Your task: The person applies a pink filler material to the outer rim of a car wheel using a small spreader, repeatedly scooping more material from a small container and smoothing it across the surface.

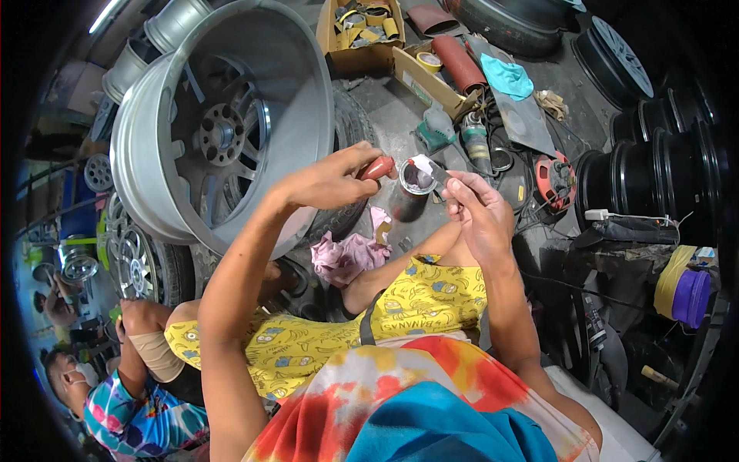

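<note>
So the left hand [332,182] is curled round a small red tube [376,169], right hand [479,209] pinching a flat grey scraper [439,175] with whitish paste [423,163], right by an open round can [409,202].

We are in a wheel workshop: a large silver rim [223,137], stacked black wheels [668,173], a tyre [504,35] and a green power tool [436,127] show it.
</note>
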A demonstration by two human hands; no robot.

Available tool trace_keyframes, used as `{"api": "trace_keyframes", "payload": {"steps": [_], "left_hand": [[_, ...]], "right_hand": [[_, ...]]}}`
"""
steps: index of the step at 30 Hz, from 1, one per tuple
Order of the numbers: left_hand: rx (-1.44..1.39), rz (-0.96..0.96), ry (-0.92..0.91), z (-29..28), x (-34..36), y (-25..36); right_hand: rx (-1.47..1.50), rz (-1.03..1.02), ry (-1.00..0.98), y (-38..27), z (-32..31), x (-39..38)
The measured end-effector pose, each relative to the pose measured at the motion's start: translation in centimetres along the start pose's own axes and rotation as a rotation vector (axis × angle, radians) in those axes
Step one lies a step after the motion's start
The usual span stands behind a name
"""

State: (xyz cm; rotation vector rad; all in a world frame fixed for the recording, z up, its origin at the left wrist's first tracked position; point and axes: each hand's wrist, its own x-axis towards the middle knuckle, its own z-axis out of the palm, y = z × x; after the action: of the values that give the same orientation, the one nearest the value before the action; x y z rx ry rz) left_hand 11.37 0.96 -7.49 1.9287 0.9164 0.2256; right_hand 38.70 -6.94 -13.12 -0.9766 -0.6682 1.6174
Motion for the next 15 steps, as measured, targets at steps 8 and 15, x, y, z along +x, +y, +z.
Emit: {"api": "trace_keyframes", "payload": {"steps": [8, 15], "left_hand": [[-0.395, -0.32, -0.184, -2.0, -0.5, 1.6], [-0.53, -0.14, -0.036, -0.8, -0.7, 1.6]], "right_hand": [[-0.307, -0.274, -0.011, -0.5, 1.3, -0.6], [-0.151, -0.287, 0.045, 0.6, 2.9, -0.9]]}}
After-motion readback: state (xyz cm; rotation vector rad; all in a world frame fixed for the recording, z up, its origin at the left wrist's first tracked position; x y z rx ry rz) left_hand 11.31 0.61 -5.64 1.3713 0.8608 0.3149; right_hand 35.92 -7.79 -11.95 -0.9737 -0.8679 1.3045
